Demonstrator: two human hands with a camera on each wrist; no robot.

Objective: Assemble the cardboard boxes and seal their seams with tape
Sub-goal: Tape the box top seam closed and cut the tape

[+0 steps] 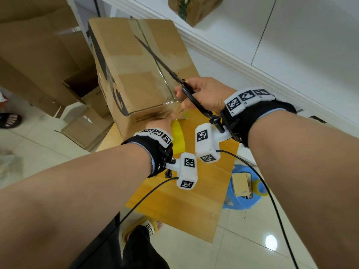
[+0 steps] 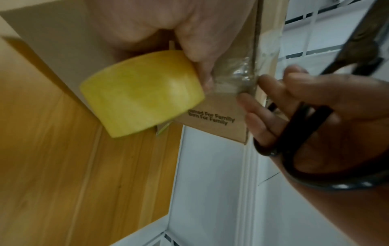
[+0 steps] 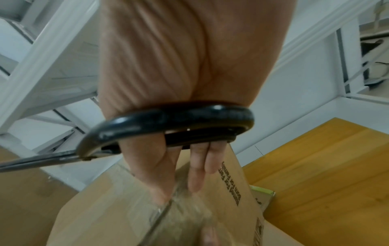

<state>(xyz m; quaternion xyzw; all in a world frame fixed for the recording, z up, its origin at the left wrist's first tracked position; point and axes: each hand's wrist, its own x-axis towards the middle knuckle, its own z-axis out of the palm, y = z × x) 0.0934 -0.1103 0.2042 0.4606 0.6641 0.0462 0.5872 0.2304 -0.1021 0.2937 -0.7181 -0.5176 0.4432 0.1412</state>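
The right hand (image 1: 204, 94) is carrying black scissors (image 1: 186, 88) with its fingers threaded through the handle loops, so the tool is riding on the hand while the fingertips (image 3: 194, 184) are left free; those fingertips are pressing the clear tape (image 2: 235, 78) down where it turns over the near top edge of the box (image 1: 136, 74). The blades look closed and are pointing up and away over the box top, which is probably keeping them clear of the tape until a cut is wanted. The left hand (image 1: 163, 121) is gripping the yellow tape roll (image 2: 141, 94) just below that edge, against the near face of the box, with its fingers curled over the roll; from this I judge it is holding the strip taut between roll and box so that it lies flat under the pressing fingers. The strip is running along the centre seam of the box top and wrinkling slightly at the corner. The box is standing closed on a wooden table (image 1: 184, 200), tilted in the head view, with its sealed top facing the person. The likely next step is to cut the tape between roll and box, which is why the scissors are being kept in hand. Around the table, flattened and half-opened cartons (image 1: 44, 61) are lying on the tiled floor to the left, and a blue stool (image 1: 242, 199) carrying a small box is standing to the right.
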